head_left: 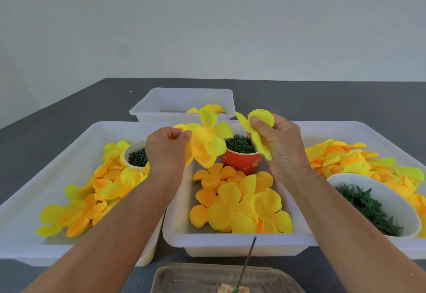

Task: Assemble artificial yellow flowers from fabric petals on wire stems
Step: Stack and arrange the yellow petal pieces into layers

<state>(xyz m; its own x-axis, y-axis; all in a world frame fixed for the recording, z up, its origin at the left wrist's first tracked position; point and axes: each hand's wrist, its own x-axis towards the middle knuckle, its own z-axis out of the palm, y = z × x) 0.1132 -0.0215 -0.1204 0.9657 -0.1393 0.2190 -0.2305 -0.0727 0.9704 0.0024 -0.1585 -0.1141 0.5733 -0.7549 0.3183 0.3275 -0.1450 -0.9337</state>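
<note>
Above the middle tray, the left hand is pinching a petal cluster; the right hand is gripping another petal piece. The red cup's print is unreadable, perhaps decorative.

White wall socket upper left of frame, on pale plain wall. Dark grey tabletop spans mid frame, w/ small white speck at left-centre. Brownish translucent plastic tray at bottom centre edge, partly cut off.
</note>
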